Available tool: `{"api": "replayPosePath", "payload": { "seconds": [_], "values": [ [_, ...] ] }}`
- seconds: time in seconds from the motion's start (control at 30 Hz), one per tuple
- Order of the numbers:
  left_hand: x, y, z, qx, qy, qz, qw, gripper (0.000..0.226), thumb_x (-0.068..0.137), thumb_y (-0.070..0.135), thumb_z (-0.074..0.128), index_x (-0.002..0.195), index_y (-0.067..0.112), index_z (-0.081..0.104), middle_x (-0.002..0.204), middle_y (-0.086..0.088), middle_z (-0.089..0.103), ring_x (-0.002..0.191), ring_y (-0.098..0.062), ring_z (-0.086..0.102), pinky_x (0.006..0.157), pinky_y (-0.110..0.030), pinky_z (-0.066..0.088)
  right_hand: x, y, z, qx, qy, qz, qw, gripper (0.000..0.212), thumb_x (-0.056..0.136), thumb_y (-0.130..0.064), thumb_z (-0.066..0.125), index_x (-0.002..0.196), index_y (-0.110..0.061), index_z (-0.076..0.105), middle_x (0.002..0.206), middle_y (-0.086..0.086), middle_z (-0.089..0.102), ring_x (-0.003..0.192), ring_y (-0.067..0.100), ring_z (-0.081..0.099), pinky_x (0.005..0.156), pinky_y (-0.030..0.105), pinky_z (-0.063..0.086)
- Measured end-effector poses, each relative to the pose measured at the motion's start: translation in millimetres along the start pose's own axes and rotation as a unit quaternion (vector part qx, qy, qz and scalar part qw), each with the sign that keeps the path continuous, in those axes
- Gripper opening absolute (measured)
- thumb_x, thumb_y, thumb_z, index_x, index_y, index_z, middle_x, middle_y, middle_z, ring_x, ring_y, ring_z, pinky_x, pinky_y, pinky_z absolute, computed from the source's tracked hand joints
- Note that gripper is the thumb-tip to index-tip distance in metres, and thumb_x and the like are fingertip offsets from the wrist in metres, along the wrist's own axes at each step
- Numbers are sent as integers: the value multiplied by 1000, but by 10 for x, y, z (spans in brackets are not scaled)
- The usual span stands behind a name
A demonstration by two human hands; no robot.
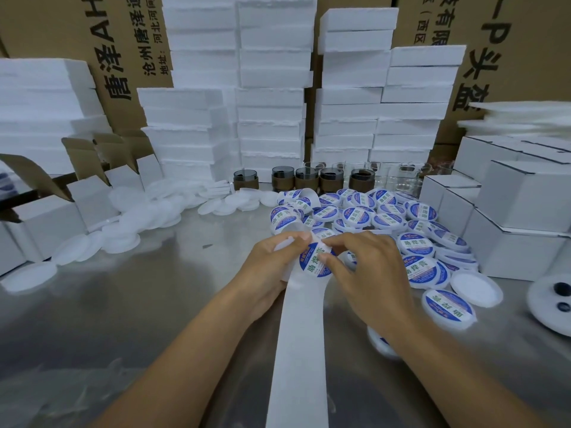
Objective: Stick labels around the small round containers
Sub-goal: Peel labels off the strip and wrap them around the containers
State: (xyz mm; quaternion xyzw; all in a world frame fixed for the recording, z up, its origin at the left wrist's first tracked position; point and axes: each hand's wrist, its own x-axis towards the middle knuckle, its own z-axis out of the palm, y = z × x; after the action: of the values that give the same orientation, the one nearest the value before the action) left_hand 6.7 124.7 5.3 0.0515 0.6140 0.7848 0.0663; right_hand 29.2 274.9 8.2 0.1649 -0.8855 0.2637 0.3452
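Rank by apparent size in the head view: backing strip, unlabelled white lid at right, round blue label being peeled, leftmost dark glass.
Largest first:
backing strip
unlabelled white lid
round blue label, partly covered, near lid's size
leftmost dark glass, but farthest away

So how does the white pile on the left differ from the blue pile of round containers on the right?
The left pile is plain white, with no labels; the right pile shows round blue-and-white labels on top. The left pile trails loosely along the metal table; the right pile is heaped, containers overlapping. Both are small, flat, round white containers on that same table.
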Motion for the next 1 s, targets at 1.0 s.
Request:
{"api": "replayPosePath", "payload": {
  "seconds": [1.0],
  "values": [
    [81,139,-120,56,248,127,959,22,79,25,72,58,31,72,65,6,70,60,-11,64,79,-38,55,199,-73,-284,608,7,325,725,23,86,-3,49,69,-16,56,58,-5,61,54,5,56,63,25,38]
  ]
}}
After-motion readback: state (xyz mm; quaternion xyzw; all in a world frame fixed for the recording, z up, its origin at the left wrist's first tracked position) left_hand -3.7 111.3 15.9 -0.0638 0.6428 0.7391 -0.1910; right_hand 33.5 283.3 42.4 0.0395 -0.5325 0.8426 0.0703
